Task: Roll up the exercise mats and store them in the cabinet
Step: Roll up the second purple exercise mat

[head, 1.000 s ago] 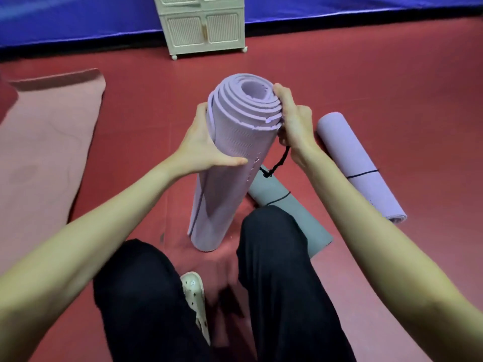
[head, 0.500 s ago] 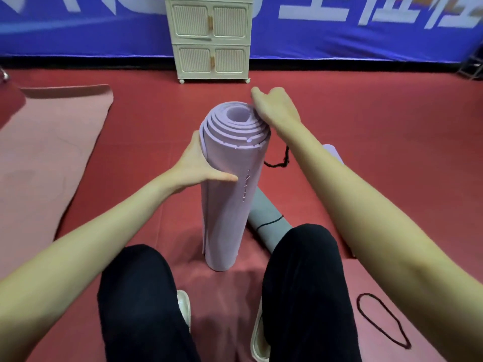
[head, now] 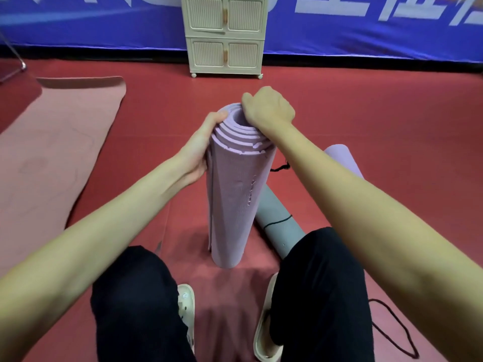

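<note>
Rolled purple mat [head: 235, 205] upright on red floor [head: 366, 126] between knees; left hand [head: 201, 150] grips its upper side; right hand [head: 266, 108] curled over top rim; cabinet [head: 226, 35] well beyond

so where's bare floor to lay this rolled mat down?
Free: the red floor between the right hand and the cabinet, and the strip between the pink mat and the left hand. Crowded: right of the upright purple mat, with the grey roll, another purple roll and a black cord loop.
</note>
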`<act>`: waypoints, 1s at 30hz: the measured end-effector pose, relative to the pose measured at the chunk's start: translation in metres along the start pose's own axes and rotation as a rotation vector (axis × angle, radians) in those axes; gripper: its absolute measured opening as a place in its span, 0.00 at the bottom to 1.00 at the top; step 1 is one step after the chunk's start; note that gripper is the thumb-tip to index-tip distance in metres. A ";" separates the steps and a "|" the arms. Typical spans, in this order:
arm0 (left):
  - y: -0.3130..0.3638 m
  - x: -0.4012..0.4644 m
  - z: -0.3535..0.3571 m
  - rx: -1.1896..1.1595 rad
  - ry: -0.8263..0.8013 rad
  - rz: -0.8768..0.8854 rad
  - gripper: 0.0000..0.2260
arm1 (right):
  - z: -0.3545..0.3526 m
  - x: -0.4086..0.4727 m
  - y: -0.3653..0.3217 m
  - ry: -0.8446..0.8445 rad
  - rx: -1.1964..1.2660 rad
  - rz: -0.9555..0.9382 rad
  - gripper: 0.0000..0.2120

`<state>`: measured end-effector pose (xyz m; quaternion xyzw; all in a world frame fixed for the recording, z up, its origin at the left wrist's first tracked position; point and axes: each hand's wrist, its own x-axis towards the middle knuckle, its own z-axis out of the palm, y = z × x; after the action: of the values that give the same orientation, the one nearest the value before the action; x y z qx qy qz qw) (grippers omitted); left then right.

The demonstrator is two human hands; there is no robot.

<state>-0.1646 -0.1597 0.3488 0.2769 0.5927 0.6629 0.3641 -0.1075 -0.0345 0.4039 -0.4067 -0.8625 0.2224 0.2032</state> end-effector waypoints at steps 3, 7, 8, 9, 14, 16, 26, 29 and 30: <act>0.000 0.003 -0.004 -0.032 0.004 0.008 0.23 | 0.005 -0.001 -0.002 -0.007 -0.028 -0.031 0.20; -0.004 0.012 -0.008 -0.031 0.018 -0.009 0.30 | 0.012 -0.001 0.001 0.001 -0.099 -0.069 0.21; -0.005 0.015 -0.011 -0.021 0.028 -0.012 0.31 | 0.016 -0.002 0.002 0.012 -0.141 -0.086 0.21; -0.005 0.017 -0.013 -0.009 0.035 -0.016 0.30 | 0.021 -0.003 0.003 0.038 -0.189 -0.104 0.21; -0.002 0.018 -0.020 0.005 0.120 -0.021 0.28 | 0.037 -0.001 -0.003 0.114 -0.302 -0.067 0.22; 0.001 0.016 -0.021 -0.004 0.151 -0.018 0.23 | 0.038 0.001 -0.006 0.085 -0.295 -0.058 0.23; 0.010 0.014 -0.022 0.236 0.235 0.015 0.04 | 0.023 0.023 0.004 0.007 0.316 -0.014 0.10; 0.017 0.011 -0.023 0.314 0.198 0.035 0.17 | 0.012 0.027 0.012 -0.033 0.543 -0.184 0.13; 0.018 0.012 -0.025 0.339 0.196 0.022 0.26 | 0.008 0.024 0.012 -0.106 0.578 -0.234 0.11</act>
<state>-0.1946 -0.1652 0.3622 0.2749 0.7253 0.5813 0.2459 -0.1183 -0.0100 0.3948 -0.2177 -0.8140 0.4543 0.2893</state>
